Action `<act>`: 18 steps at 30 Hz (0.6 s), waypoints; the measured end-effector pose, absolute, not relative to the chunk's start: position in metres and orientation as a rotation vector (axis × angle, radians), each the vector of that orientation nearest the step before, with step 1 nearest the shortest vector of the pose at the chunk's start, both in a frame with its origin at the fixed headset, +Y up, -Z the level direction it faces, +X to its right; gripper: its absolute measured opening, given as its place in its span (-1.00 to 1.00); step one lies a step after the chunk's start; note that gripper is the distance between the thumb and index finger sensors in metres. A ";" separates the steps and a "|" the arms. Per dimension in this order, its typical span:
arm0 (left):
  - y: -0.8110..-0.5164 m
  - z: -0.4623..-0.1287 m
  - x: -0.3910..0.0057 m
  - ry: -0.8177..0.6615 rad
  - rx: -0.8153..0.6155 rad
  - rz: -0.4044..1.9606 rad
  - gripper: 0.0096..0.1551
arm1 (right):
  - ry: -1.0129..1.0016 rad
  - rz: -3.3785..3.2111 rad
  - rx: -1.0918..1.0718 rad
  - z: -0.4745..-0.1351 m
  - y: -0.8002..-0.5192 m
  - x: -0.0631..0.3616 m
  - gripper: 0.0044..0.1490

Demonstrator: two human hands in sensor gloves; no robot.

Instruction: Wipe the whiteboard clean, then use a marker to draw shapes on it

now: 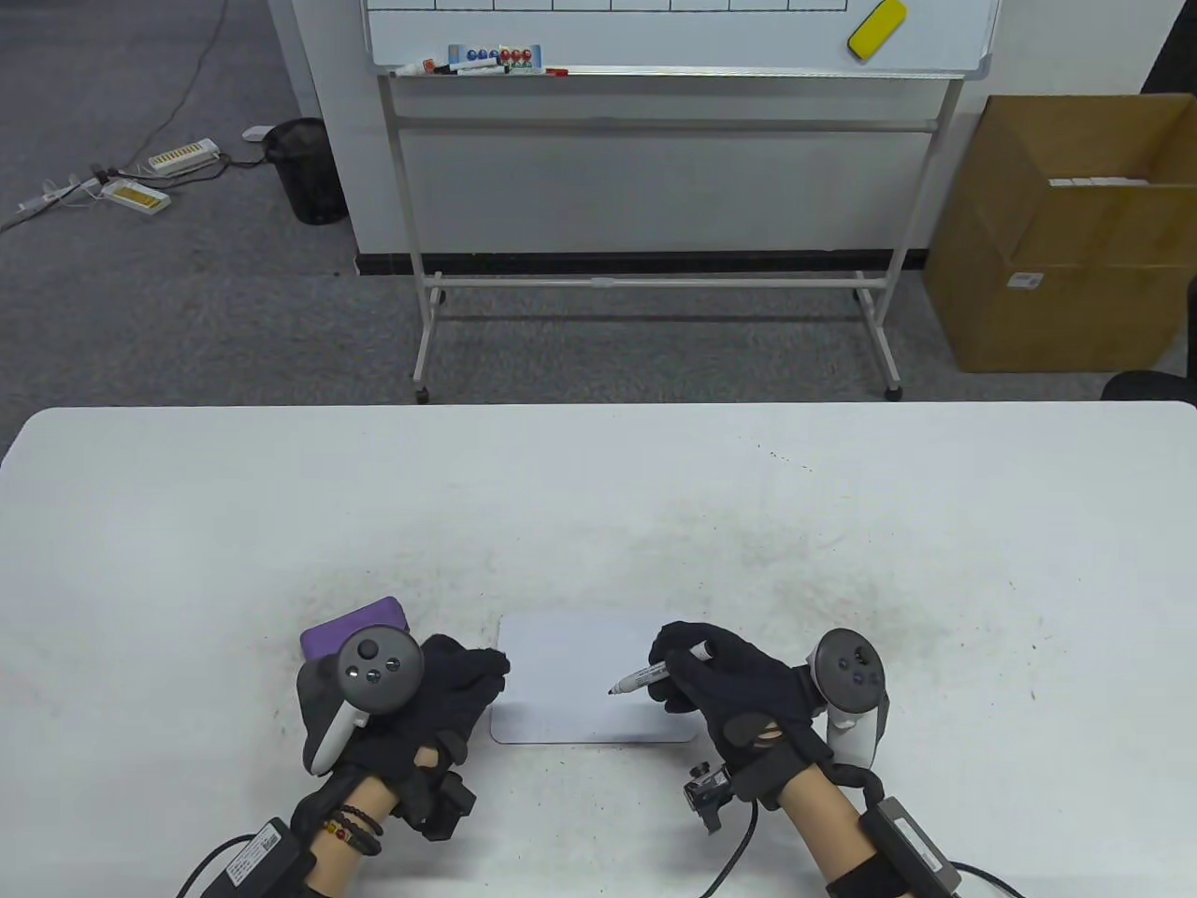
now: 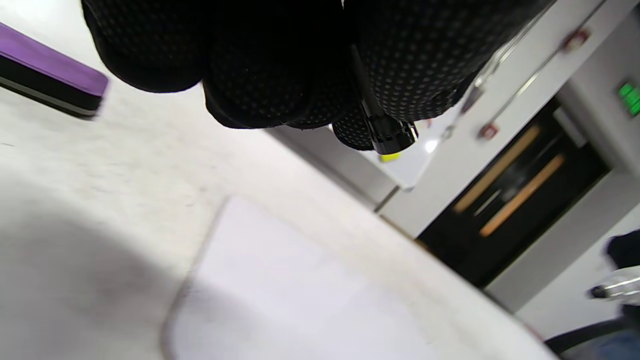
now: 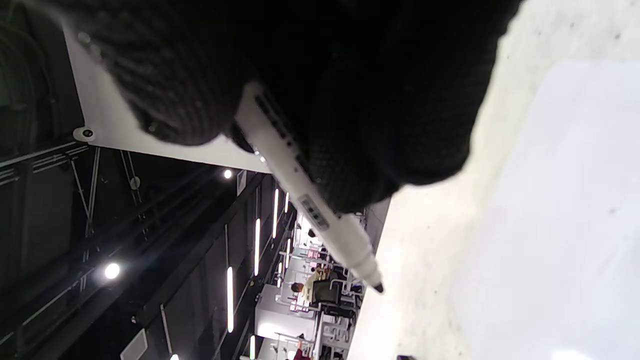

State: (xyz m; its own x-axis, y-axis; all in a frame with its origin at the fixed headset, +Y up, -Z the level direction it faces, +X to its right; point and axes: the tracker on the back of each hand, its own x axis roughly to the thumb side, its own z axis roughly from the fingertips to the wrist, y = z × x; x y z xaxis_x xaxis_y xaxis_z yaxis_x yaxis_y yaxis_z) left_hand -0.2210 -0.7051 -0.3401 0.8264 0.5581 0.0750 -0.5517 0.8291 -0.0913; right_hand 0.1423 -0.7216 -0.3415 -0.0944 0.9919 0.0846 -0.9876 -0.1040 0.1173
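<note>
Whiteboard (image 1: 580,678), blank, lies between the hands on the bench (image 1: 598,505): right hand (image 1: 725,683) pinches an uncapped marker (image 1: 650,675) over it to draw, left hand (image 1: 439,692) curls around the cap (image 2: 387,137) at its edge.

The table view looks down from above and behind the wrists, facing across the bench (image 1: 598,486) toward a standing whiteboard (image 1: 673,33). The left wrist view sits close under the gloved fingers (image 2: 260,60), tilted, skimming the bench. The right wrist view is rolled on its side, close in. All three share the small whiteboard (image 1: 580,683) lying on the bench.
</note>
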 end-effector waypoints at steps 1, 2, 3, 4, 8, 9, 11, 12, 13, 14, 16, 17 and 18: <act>-0.706 -0.342 -0.222 -0.093 -0.075 0.511 -0.53 | 0.030 1.679 0.158 -0.342 -0.722 0.143 -0.40; -0.707 -0.343 -0.222 -0.088 -0.080 0.443 -0.52 | 0.029 1.688 0.156 -0.342 -0.722 0.144 -0.40; -0.708 -0.344 -0.223 -0.067 -0.064 0.336 -0.51 | 0.027 1.700 0.158 -0.342 -0.722 0.144 -0.40; -0.709 -0.345 -0.223 -0.051 -0.050 0.273 -0.50 | 0.025 1.710 0.159 -0.342 -0.722 0.144 -0.40; -0.713 -0.349 -0.228 0.018 -0.096 0.110 -0.50 | 0.014 1.758 0.171 -0.342 -0.722 0.145 -0.40; -0.714 -0.351 -0.231 0.036 -0.106 0.080 -0.51 | 0.012 1.771 0.175 -0.342 -0.722 0.145 -0.40; -0.718 -0.354 -0.236 0.063 -0.143 0.013 -0.53 | 0.015 1.790 0.183 -0.343 -0.723 0.144 -0.40; -0.720 -0.356 -0.239 0.070 -0.164 -0.007 -0.54 | 0.017 1.796 0.185 -0.343 -0.723 0.143 -0.40; -0.722 -0.358 -0.242 0.079 -0.190 -0.019 -0.55 | 0.020 1.806 0.189 -0.343 -0.724 0.143 -0.39; -0.724 -0.359 -0.246 0.085 -0.202 -0.025 -0.55 | 0.022 1.814 0.193 -0.343 -0.724 0.142 -0.40; -0.728 -0.362 -0.252 0.109 -0.222 -0.035 -0.56 | 0.025 1.827 0.202 -0.343 -0.724 0.141 -0.40; -0.730 -0.364 -0.254 0.117 -0.224 -0.042 -0.55 | 0.028 1.833 0.208 -0.343 -0.725 0.141 -0.40; -0.731 -0.365 -0.255 0.121 -0.225 -0.048 -0.55 | 0.031 1.837 0.211 -0.343 -0.725 0.140 -0.40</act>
State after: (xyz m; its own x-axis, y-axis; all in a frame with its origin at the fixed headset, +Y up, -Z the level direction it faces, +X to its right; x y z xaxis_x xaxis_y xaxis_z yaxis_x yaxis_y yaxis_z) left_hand -0.2550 -0.7309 -0.3646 0.9915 -0.0613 -0.1145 0.0342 0.9737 -0.2253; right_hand 0.1403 -0.7247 -0.3428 -0.2588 0.9573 0.1287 -0.9525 -0.2750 0.1309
